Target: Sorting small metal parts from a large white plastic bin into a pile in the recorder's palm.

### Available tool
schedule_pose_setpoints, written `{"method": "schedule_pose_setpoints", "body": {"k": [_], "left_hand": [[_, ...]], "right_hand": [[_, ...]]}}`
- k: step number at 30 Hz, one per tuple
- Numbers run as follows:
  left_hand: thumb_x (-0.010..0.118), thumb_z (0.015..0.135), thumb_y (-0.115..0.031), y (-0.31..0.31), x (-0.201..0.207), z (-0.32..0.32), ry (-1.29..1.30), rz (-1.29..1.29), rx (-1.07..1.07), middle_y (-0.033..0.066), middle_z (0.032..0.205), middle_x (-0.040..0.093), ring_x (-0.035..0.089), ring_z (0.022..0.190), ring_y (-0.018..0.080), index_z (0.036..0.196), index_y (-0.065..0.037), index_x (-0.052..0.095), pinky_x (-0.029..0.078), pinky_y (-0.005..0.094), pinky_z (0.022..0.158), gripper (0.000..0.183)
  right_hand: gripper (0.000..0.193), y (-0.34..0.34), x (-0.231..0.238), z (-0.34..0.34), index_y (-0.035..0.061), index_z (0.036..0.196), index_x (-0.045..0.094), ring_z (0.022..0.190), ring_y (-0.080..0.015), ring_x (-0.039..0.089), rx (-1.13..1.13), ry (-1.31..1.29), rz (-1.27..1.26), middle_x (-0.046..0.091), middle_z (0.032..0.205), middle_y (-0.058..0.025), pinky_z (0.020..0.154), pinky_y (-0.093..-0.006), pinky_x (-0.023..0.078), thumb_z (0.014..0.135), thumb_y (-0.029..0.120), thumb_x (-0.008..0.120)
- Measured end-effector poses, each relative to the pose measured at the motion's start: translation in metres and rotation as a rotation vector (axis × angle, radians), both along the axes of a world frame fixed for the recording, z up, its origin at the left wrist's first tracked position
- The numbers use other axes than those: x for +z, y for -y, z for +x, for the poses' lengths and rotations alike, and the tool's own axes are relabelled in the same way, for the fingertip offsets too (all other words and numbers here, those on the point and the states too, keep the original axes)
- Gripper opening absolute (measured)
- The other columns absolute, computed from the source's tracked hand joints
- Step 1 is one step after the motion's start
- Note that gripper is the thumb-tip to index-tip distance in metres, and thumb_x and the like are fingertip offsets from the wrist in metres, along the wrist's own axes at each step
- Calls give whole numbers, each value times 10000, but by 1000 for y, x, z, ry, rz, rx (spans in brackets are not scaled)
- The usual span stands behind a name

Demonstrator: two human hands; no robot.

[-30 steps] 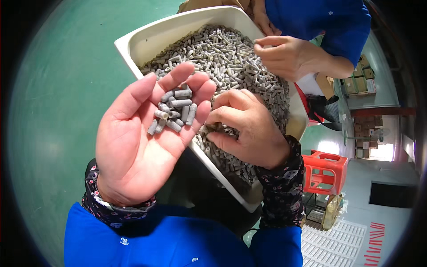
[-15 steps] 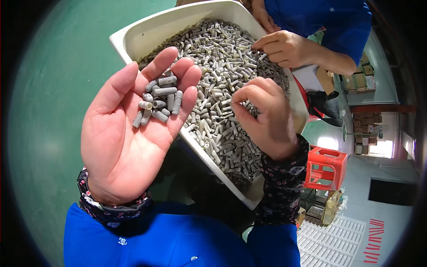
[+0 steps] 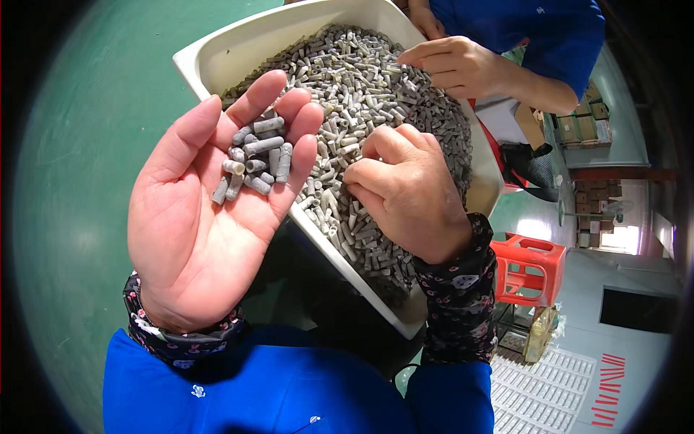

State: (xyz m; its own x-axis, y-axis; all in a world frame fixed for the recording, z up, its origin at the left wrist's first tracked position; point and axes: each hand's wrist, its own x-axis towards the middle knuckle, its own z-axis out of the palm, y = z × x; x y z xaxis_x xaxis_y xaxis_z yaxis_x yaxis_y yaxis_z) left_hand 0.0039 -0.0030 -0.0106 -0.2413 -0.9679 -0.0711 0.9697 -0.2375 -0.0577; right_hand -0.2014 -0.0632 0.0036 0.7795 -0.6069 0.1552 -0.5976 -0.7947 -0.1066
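Palm up, my left hand [image 3: 188,224] holds several short grey cylinders [image 3: 263,146] in a loose heap against its slightly curled fingers. They look dusty, and at least one has a hollow end. My right hand [image 3: 412,192] is over the pile of similar grey cylinders [image 3: 340,94], its fingers bent and drawn together. Its fingertips point down and are hidden, so anything between them cannot be made out. The pile fills a large white tub [image 3: 242,47], and my left hand is above the tub's near left edge.
Across the tub, a co-worker in blue has one hand [image 3: 463,69] on the far right of the pile and another hand [image 3: 426,23] beside the rim. To the right is a red plastic stool [image 3: 531,269]; a black bag [image 3: 528,166] lies behind. Green floor [image 3: 87,181] extends left.
My right hand has moved left and its fingers have gone down into the pile. My left hand stays almost in place with its cylinders. The co-worker's hand has shifted slightly left.
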Motion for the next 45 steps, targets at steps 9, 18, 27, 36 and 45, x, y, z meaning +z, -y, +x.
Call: {"method": "schedule_pose_setpoints", "body": {"k": [9,18,27,36,45], "left_hand": [[324,988,-189,0,0,-1,-13,-4,-10,248,1282,447,394,1249,322,1303,70,369,340,425,1065,411],[331,987,-195,0,0,-1,-10,9,-2,241,1283,446,406,1237,321,1307,66,371,345,425,1061,415],[335,986,-197,-2,-1,0,-17,-6,-3,242,1279,447,413,1229,324,1303,64,373,354,432,1054,413],[332,987,-201,-1,0,0,-21,-8,-7,240,1270,451,414,1225,322,1303,65,374,354,428,1054,414],[331,987,-201,-2,-2,3,-24,-16,-12,236,1261,457,414,1219,310,1300,66,377,350,424,1056,414]], "right_hand": [[159,6,0,-16,58,755,601,787,-279,539,-12,195,118,561,809,-67,683,-377,426,622,24,682],[184,9,4,-20,40,787,595,774,-305,546,-27,176,156,567,781,-96,685,-394,436,621,-10,658],[44,15,-2,-31,38,788,597,735,-311,560,-163,281,41,580,748,-105,669,-384,436,755,11,588],[68,12,0,-32,70,794,600,735,-287,558,-178,196,87,578,743,-81,647,-375,422,743,33,626],[68,11,1,-36,71,773,600,673,-280,559,-270,291,53,567,701,-78,610,-385,418,732,57,652]]}}
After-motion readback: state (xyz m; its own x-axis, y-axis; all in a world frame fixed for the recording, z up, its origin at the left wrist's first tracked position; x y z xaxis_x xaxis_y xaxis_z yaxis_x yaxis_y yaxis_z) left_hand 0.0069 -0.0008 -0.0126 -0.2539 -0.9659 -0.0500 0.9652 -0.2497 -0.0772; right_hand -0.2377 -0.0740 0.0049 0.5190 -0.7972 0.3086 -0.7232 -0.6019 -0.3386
